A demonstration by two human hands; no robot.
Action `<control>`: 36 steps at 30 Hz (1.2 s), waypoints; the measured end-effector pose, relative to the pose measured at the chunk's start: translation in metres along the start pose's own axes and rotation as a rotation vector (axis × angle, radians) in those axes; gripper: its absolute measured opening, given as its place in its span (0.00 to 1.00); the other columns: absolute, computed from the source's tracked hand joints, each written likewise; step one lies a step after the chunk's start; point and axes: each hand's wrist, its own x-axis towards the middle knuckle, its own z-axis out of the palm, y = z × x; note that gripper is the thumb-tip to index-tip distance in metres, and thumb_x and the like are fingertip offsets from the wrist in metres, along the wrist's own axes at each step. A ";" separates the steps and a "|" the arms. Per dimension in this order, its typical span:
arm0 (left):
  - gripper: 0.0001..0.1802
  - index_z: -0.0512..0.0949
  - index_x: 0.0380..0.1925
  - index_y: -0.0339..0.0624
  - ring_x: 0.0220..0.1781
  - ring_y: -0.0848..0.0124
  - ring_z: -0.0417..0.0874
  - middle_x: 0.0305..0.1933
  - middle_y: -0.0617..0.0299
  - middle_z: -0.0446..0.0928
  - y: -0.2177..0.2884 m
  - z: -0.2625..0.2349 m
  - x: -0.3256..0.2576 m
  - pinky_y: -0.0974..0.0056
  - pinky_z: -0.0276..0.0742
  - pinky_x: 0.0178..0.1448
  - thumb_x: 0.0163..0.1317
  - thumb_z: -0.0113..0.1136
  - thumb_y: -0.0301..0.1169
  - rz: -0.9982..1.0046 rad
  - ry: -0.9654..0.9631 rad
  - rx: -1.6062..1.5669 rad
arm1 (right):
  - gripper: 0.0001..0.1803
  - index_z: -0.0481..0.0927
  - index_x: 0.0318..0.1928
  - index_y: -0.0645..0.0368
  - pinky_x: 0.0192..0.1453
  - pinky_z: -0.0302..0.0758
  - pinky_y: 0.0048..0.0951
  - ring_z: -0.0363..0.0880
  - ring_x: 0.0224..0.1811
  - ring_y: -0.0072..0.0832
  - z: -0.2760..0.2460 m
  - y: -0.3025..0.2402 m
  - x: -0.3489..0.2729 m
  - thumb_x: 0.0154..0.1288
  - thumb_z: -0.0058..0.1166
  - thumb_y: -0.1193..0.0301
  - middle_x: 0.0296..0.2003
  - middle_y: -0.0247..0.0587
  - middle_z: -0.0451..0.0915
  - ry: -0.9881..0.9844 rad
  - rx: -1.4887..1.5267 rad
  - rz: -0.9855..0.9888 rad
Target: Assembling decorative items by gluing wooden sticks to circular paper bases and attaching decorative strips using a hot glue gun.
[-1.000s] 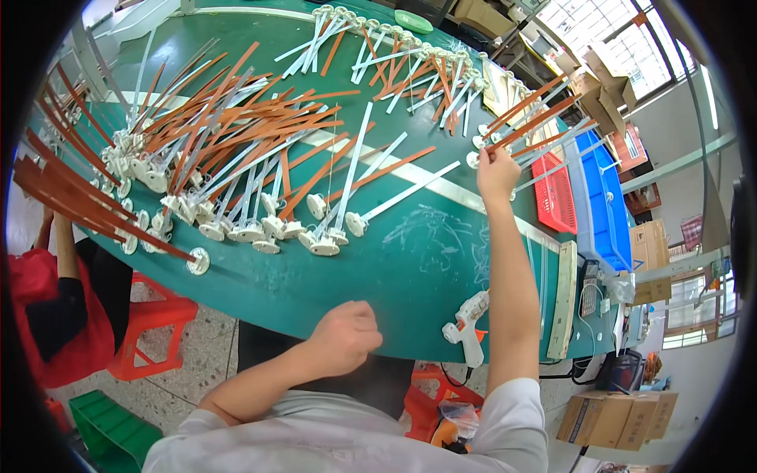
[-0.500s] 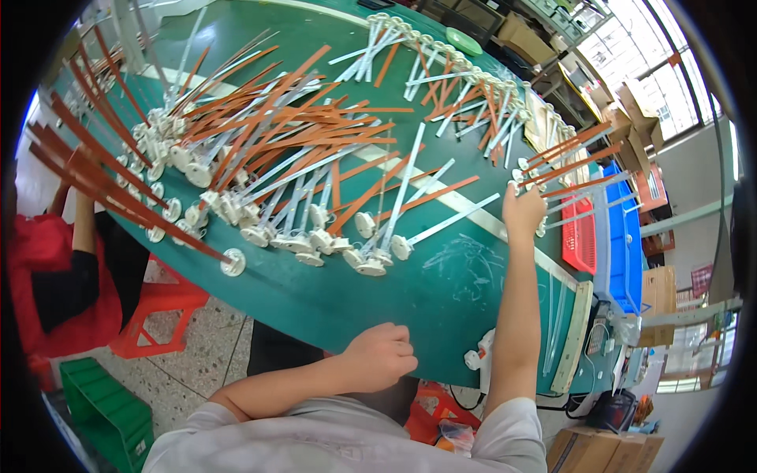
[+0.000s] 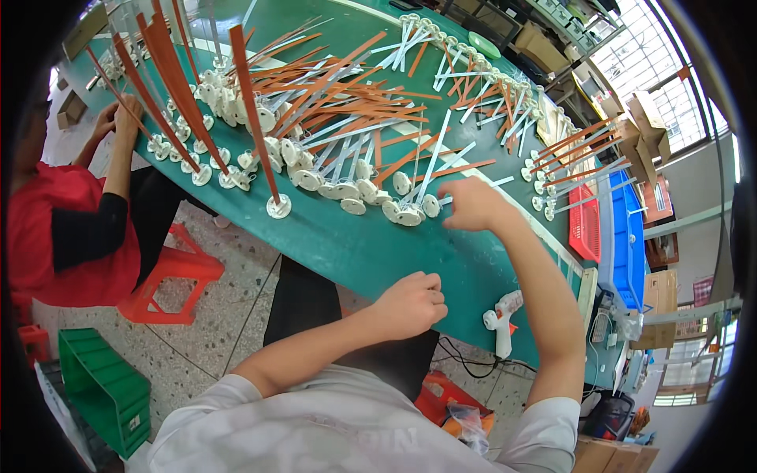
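Note:
My right hand (image 3: 473,206) is stretched over the table at the right end of a heap of white round discs with strips. Its thumb and forefinger are apart, close to a disc (image 3: 430,205) whose white strip (image 3: 502,181) passes under the hand. My left hand (image 3: 412,303) is a loose fist at the table's near edge, with nothing visible in it. Many discs carry brown strips (image 3: 347,106); others carry white ones. A white glue gun (image 3: 503,319) lies near the edge, right of my left hand.
A co-worker in red (image 3: 71,236) sits at the left, hands on the table (image 3: 371,256). Upright brown strips (image 3: 254,118) stand near that person. At the right are a separate row of discs (image 3: 538,177), a red basket (image 3: 585,225) and a blue crate (image 3: 624,236).
My right hand has moved left, from the row of discs at the right to the heap's right end. My left hand stays curled near the edge. The view has shifted.

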 end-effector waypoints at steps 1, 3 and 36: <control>0.05 0.75 0.19 0.45 0.41 0.64 0.76 0.27 0.66 0.75 0.001 0.001 0.000 0.60 0.72 0.41 0.41 0.62 0.29 -0.005 -0.005 0.002 | 0.17 0.84 0.44 0.59 0.43 0.81 0.43 0.86 0.38 0.45 0.009 -0.005 -0.004 0.50 0.67 0.72 0.31 0.48 0.86 0.052 -0.030 0.037; 0.06 0.77 0.22 0.44 0.41 0.62 0.77 0.29 0.64 0.76 0.003 0.002 0.000 0.58 0.74 0.42 0.42 0.63 0.27 -0.030 0.023 -0.011 | 0.16 0.83 0.44 0.58 0.46 0.82 0.45 0.85 0.41 0.47 0.016 0.000 -0.008 0.52 0.65 0.73 0.33 0.49 0.86 0.005 0.008 0.015; 0.16 0.84 0.49 0.33 0.44 0.68 0.85 0.44 0.54 0.86 -0.008 -0.023 0.008 0.64 0.79 0.51 0.62 0.69 0.26 -0.522 0.045 -0.624 | 0.14 0.80 0.51 0.70 0.37 0.84 0.25 0.83 0.39 0.21 0.117 -0.108 -0.164 0.69 0.63 0.75 0.37 0.40 0.84 0.921 1.413 0.474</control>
